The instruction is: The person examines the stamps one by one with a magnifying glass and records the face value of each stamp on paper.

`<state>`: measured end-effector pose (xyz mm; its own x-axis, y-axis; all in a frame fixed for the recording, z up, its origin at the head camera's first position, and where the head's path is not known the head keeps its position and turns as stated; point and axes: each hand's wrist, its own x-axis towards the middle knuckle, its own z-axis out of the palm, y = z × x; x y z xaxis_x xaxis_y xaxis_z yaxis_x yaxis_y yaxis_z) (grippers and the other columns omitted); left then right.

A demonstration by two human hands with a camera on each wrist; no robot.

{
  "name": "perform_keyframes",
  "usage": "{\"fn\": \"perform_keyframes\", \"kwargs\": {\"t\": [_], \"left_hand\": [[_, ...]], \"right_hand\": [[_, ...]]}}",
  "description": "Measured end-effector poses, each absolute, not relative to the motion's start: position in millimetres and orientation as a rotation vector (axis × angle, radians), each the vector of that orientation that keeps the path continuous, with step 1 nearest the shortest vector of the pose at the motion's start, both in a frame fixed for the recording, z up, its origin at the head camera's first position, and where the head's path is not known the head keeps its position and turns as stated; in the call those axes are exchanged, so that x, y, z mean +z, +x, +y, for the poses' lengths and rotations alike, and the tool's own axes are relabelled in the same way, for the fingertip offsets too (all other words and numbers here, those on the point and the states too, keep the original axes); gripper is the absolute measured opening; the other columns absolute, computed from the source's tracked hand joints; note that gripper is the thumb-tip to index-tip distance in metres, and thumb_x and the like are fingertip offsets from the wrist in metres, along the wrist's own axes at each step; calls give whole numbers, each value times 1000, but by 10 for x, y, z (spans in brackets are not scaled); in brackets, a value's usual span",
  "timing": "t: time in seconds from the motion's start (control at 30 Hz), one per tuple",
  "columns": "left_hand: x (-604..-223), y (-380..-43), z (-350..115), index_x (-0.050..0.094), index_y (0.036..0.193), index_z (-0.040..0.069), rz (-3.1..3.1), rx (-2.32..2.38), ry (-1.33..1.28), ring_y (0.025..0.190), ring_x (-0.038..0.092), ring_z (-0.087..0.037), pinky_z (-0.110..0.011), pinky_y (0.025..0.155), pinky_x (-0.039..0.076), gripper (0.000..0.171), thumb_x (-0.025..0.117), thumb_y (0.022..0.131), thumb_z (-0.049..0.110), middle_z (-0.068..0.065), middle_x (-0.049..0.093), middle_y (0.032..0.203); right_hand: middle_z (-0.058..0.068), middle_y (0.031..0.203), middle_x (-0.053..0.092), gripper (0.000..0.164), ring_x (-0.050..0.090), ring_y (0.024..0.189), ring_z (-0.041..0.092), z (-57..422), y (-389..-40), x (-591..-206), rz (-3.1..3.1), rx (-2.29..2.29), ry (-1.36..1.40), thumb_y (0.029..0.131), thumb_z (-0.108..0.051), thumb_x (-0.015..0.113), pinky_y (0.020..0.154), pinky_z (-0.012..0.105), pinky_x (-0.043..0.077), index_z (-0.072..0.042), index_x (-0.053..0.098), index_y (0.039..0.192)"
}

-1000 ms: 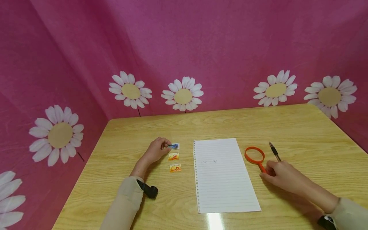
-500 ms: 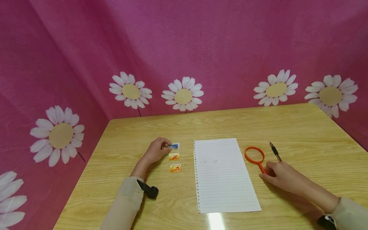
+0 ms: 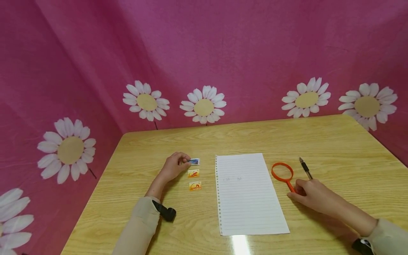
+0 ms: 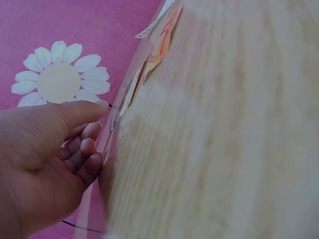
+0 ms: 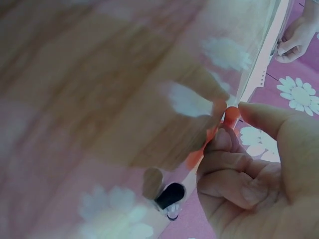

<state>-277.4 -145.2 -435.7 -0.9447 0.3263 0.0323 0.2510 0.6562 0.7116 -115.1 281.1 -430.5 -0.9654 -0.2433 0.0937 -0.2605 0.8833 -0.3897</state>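
Three small postage stamps lie in a column on the wooden table. The far one, a blue stamp, has my left hand at its left edge, pinching it between thumb and curled fingers. Nearer me are two yellow-and-red stamps, the middle stamp and the near stamp. On the right, a magnifying glass with an orange-red rim lies on the table. My right hand grips the end of its handle, most of which the fingers hide; in the right wrist view the orange handle shows at the thumb tip.
A lined sheet of paper with punched holes and faint handwritten numbers lies between the hands. A black pen points away just beyond my right hand, partly hidden by it. A pink curtain with daisies hangs behind the wooden table.
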Motion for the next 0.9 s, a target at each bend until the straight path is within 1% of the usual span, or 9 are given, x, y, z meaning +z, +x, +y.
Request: {"fn": "perform_keyframes", "kwargs": {"t": [0.23, 0.37, 0.5, 0.67, 0.9], "left_hand": [[-4341, -2741, -1428, 64, 109, 3, 2756, 1188, 464, 77, 43, -15, -25, 68, 35, 19, 66, 93, 12, -8, 54, 95], [-4327, -2702, -1423, 65, 109, 3, 2750, 1214, 475, 76, 43, -15, -24, 66, 35, 18, 66, 93, 11, -9, 56, 96], [-4315, -2653, -1419, 65, 109, 3, 2731, 1242, 512, 76, 43, -14, -23, 66, 37, 17, 65, 93, 9, -10, 56, 97], [-4294, -2595, -1397, 64, 110, 2, 2715, 1250, 585, 74, 45, -12, -22, 65, 39, 18, 65, 93, 9, -12, 57, 98], [-4270, -2496, -1377, 64, 109, 4, 2692, 1255, 624, 73, 43, -13, -21, 64, 37, 17, 66, 92, 9, -10, 55, 94]], "right_hand": [[-10, 59, 45, 27, 34, 53, -2, 2814, -1158, -4264, -2991, 670, 384, 86, -23, 74, 50, 19, 32, -15, 52, 72], [-13, 59, 49, 23, 37, 53, -6, 2833, -1166, -4268, -2923, 717, 427, 84, -17, 75, 50, 19, 36, -14, 55, 75], [-13, 62, 52, 21, 40, 58, -9, 2861, -1188, -4287, -2838, 738, 480, 81, -10, 77, 52, 19, 40, -12, 57, 78], [-13, 63, 51, 22, 38, 58, -10, 2908, -1234, -4310, -2778, 723, 512, 79, -4, 77, 50, 18, 39, -11, 57, 79], [-9, 66, 52, 20, 36, 60, -8, 2948, -1308, -4298, -2728, 698, 524, 78, -1, 77, 50, 19, 37, -9, 59, 82]]}}
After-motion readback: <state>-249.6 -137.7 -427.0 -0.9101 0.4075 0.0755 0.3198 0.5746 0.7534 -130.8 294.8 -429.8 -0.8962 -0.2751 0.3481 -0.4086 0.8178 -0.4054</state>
